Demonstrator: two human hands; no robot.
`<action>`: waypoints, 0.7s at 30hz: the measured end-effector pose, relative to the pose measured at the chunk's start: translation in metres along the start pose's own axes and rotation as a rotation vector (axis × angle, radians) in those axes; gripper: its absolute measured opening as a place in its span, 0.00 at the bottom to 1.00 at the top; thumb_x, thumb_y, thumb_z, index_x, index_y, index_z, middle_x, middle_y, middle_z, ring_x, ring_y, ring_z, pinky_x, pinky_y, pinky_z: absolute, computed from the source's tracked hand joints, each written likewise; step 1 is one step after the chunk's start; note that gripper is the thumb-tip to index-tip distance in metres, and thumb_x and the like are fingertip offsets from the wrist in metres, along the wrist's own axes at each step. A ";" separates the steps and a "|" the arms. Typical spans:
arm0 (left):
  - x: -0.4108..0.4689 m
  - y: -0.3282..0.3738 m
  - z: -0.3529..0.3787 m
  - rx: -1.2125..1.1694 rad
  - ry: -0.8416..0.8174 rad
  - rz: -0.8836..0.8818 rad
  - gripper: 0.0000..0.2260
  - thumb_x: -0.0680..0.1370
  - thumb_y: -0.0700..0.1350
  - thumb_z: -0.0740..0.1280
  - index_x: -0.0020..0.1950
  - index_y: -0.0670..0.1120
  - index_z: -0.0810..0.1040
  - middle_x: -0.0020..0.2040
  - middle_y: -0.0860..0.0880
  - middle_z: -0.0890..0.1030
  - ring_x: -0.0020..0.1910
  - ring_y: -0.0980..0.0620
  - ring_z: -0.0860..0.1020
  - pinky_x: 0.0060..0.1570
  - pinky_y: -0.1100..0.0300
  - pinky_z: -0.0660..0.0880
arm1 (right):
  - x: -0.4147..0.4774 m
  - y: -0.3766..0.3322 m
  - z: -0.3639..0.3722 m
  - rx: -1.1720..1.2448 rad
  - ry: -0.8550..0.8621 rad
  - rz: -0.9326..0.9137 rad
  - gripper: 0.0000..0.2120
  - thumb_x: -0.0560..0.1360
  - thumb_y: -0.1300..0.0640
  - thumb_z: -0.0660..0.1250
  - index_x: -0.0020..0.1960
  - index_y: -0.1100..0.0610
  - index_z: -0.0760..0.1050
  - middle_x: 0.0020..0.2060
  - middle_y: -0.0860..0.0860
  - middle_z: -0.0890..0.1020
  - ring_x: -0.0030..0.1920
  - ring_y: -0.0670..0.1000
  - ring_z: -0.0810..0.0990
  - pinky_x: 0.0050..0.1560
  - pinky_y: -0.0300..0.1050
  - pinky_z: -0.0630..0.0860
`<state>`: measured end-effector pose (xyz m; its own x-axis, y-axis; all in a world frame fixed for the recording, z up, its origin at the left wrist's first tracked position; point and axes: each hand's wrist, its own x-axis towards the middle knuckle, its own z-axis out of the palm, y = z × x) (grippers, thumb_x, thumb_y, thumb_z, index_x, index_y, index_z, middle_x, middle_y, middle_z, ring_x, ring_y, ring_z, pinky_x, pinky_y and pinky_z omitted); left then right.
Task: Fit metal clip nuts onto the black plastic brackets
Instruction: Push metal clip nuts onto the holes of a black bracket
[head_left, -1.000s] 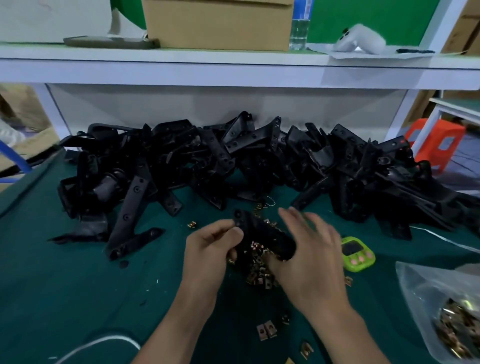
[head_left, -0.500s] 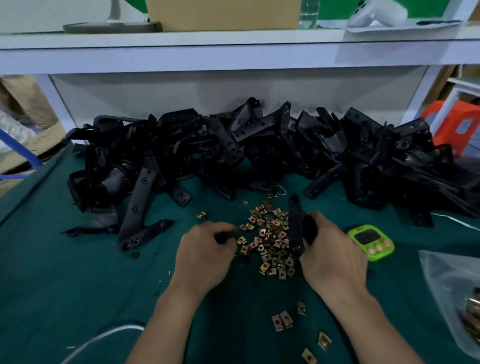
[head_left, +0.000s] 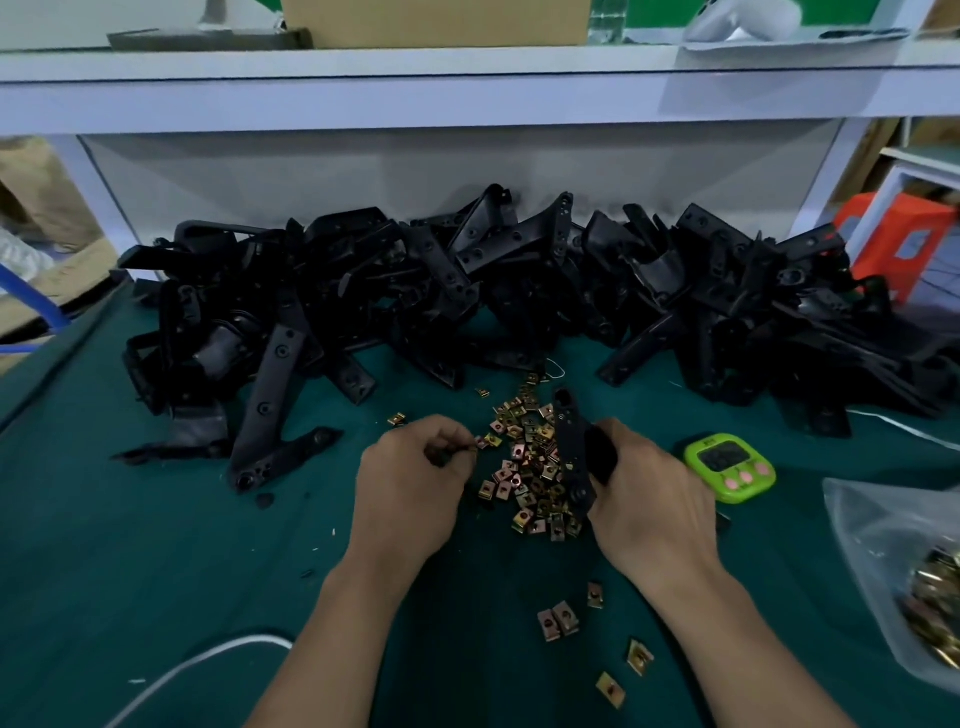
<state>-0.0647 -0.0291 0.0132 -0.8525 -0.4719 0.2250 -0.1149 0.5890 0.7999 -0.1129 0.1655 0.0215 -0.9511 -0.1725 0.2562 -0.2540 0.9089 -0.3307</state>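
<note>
Single head-worn wide-angle view, looking forward and down, close over the green table

I count one black bracket in my right hand; the heap of brackets across the upper frame is too tangled to number. The pile of clip nuts at centre is past counting, with five stray nuts at lower centre and two at the pile's upper left. One green timer and one plastic bag sit at right.
</note>
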 end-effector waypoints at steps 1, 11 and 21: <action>0.000 0.001 0.000 -0.041 0.021 -0.003 0.12 0.74 0.42 0.75 0.38 0.59 0.82 0.40 0.69 0.80 0.41 0.67 0.79 0.36 0.76 0.71 | 0.000 0.000 0.000 -0.001 0.001 -0.003 0.17 0.77 0.52 0.69 0.65 0.46 0.72 0.46 0.48 0.83 0.44 0.55 0.83 0.36 0.45 0.70; 0.005 -0.002 0.001 -0.261 -0.041 -0.068 0.11 0.77 0.37 0.72 0.43 0.54 0.82 0.37 0.59 0.85 0.37 0.62 0.81 0.35 0.74 0.71 | -0.003 0.000 -0.004 0.102 0.032 -0.045 0.15 0.76 0.52 0.70 0.61 0.49 0.76 0.43 0.49 0.83 0.44 0.56 0.82 0.39 0.47 0.76; -0.008 0.008 0.017 -0.503 -0.316 0.131 0.09 0.79 0.37 0.68 0.48 0.50 0.83 0.44 0.51 0.86 0.43 0.52 0.84 0.42 0.53 0.78 | -0.009 -0.021 0.000 0.458 -0.003 -0.244 0.09 0.71 0.49 0.73 0.50 0.44 0.77 0.38 0.41 0.82 0.39 0.45 0.79 0.40 0.48 0.77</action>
<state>-0.0678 -0.0097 0.0082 -0.9623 -0.1533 0.2245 0.1901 0.2106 0.9589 -0.0988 0.1476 0.0257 -0.8550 -0.3600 0.3733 -0.5186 0.5827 -0.6258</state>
